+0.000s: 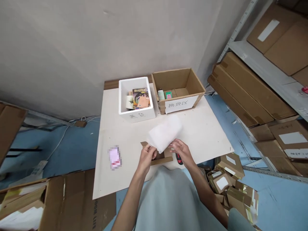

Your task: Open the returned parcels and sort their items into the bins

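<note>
A white wrapped bundle (166, 132) is held up above the table, tilted, between my two hands. My left hand (147, 155) pinches its lower left end. At its lower right side, my right hand (181, 150) has curled fingers touching the wrap. Beneath the bundle lies a small open cardboard box (166, 160), partly hidden by it and by my left hand. A red and black tool (179, 158) rests on the table beside my right hand. What is inside the wrap cannot be made out.
On the white table (127, 144) stand a white foam box (137, 115) with books and small items, and a labelled cardboard box (183, 103) with small items. A blurred pink item (115, 158) lies left. Cartons fill the shelf (264, 64) and floor at right.
</note>
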`<act>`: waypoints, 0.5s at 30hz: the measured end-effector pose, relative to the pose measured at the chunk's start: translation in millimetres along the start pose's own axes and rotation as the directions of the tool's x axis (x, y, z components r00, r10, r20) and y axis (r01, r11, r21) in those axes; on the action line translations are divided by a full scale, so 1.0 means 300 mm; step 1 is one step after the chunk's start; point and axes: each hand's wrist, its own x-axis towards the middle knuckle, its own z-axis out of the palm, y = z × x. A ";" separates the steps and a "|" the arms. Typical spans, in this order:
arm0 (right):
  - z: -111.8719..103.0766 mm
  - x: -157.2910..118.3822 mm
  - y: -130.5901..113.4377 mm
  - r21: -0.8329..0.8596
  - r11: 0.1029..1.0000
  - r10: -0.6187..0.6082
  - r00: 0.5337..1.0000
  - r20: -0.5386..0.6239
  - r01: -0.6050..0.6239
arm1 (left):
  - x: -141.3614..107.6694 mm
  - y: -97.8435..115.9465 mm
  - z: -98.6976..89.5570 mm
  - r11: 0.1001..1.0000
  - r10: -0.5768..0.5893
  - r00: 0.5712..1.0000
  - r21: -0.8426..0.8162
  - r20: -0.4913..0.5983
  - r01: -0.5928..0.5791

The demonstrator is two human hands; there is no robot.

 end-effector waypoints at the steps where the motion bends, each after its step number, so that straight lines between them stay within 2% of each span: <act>1: -0.003 0.003 -0.008 0.030 0.999 -0.036 0.997 -0.071 0.038 | 0.007 -0.018 0.050 1.000 0.008 1.000 0.006 0.024 -0.008; 3: -0.033 0.018 -0.012 0.059 0.994 -0.081 0.975 -0.207 0.095 | 0.022 -0.056 0.146 0.999 0.026 0.997 0.046 0.069 -0.029; 5: -0.097 0.037 -0.005 0.056 0.991 -0.099 0.943 -0.317 0.123 | 0.040 -0.096 0.233 0.992 0.043 0.991 0.116 0.129 -0.058; 9: -0.309 0.070 0.062 0.027 0.993 -0.089 0.882 -0.464 0.114 | 0.089 -0.184 0.364 0.957 0.061 0.962 0.258 0.267 -0.133; 12: -0.479 0.083 0.170 -0.027 0.999 -0.041 0.847 -0.529 0.031 | 0.123 -0.253 0.414 0.931 0.023 0.951 0.339 0.308 -0.132; 15: -0.597 0.083 0.309 -0.178 0.977 -0.009 0.816 -0.578 -0.116 | 0.137 -0.314 0.414 0.921 -0.016 0.947 0.373 0.322 -0.111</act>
